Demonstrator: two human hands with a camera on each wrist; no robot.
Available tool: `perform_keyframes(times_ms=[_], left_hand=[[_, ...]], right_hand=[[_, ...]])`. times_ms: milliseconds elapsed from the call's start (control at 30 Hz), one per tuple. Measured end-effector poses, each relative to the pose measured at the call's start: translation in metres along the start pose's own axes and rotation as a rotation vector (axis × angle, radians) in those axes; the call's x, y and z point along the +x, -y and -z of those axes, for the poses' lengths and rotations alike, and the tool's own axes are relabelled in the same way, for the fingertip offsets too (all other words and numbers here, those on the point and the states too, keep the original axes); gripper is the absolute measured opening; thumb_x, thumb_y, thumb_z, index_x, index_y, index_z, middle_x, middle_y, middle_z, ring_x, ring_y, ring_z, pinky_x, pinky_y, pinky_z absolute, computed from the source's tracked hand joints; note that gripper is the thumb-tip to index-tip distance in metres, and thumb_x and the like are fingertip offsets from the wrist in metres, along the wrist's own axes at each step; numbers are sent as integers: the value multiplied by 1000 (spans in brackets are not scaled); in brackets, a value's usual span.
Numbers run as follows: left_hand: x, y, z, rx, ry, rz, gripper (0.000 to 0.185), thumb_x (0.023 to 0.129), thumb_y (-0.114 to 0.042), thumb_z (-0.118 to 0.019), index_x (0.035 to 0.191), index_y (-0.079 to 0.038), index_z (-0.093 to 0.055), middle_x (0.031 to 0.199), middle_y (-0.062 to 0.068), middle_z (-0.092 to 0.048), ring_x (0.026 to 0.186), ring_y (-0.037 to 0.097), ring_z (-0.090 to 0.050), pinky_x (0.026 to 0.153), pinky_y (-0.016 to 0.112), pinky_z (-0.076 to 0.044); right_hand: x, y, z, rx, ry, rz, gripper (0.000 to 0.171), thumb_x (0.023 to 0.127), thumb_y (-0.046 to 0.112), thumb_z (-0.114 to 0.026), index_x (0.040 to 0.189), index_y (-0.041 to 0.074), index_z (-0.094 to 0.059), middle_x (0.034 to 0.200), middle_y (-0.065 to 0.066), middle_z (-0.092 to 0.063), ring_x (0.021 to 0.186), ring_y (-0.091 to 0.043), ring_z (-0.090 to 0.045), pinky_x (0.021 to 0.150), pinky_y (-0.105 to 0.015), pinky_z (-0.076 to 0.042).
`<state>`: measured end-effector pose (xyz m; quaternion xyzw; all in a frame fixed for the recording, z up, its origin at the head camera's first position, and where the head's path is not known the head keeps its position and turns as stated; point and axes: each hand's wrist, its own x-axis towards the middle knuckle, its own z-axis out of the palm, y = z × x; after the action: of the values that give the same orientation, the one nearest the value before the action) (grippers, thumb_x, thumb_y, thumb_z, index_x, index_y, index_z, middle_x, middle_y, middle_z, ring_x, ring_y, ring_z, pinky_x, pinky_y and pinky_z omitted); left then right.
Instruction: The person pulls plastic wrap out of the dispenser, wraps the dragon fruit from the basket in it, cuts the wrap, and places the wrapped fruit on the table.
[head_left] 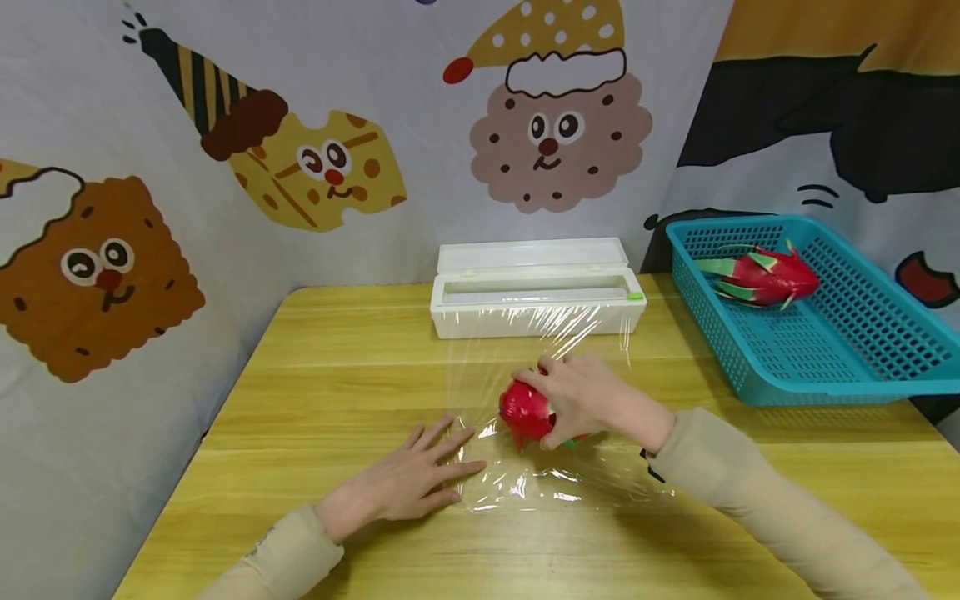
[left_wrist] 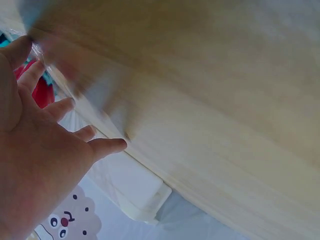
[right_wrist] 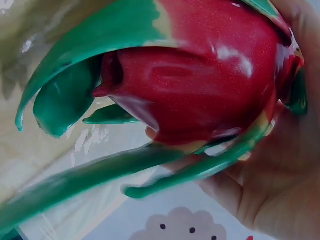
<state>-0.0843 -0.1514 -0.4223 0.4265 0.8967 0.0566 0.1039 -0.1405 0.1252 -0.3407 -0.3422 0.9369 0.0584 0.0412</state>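
In the head view a red dragon fruit is over a sheet of clear cling film spread on the table. My right hand grips it from above, fingers and thumb curled around its sides. The right wrist view shows the dragon fruit close up, with long green scales, against my right hand. My left hand rests with spread fingers at the film's left edge. In the left wrist view the left hand has its fingers apart and holds nothing.
The film runs from a white cling film dispenser box with its lid raised, at the table's back. To the right stands a blue plastic basket with another dragon fruit in it. A cartoon-printed cloth hangs behind the wooden table.
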Motion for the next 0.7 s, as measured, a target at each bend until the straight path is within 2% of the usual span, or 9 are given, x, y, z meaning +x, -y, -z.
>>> perform_keyframes(times_ms=[200, 367, 533, 600, 700], left_hand=[[1, -1, 0, 17, -12, -7, 49, 98, -45, -44, 145, -34, -39, 160, 9, -17, 147, 40, -11, 110, 65, -26], [0, -1, -1, 28, -34, -14, 49, 97, -45, -46, 144, -33, -40, 160, 9, -18, 147, 40, -12, 109, 66, -28], [-1, -2, 0, 44, -62, -30, 49, 96, -44, -48, 144, -31, -41, 160, 10, -19, 146, 41, -13, 107, 68, -28], [-1, -2, 0, 68, -86, -45, 50, 96, -44, -49, 143, -31, -42, 159, 11, -20, 145, 42, -15, 106, 68, -28], [0, -2, -2, 114, -157, -81, 52, 93, -45, -53, 142, -30, -44, 157, 13, -25, 143, 43, -20, 106, 68, -29]], right_hand=[[0, -2, -7, 60, -17, -10, 93, 58, 59, -80, 137, 24, -46, 113, -5, -51, 84, -24, -58, 61, -29, -44], [-2, -7, -8, 125, -39, 7, 94, 60, 59, -81, 139, 23, -43, 113, -2, -51, 88, -21, -58, 62, -27, -46], [-9, -14, -11, 158, -72, 29, 93, 63, 62, -78, 141, 27, -41, 124, -6, -54, 98, -23, -58, 60, -27, -46], [-12, -16, -11, 180, -89, 40, 91, 65, 61, -77, 142, 28, -41, 131, -9, -53, 106, -27, -57, 63, -31, -48], [-19, -20, -13, 226, -135, 69, 89, 68, 58, -77, 142, 26, -41, 137, -13, -50, 114, -33, -55, 72, -40, -53]])
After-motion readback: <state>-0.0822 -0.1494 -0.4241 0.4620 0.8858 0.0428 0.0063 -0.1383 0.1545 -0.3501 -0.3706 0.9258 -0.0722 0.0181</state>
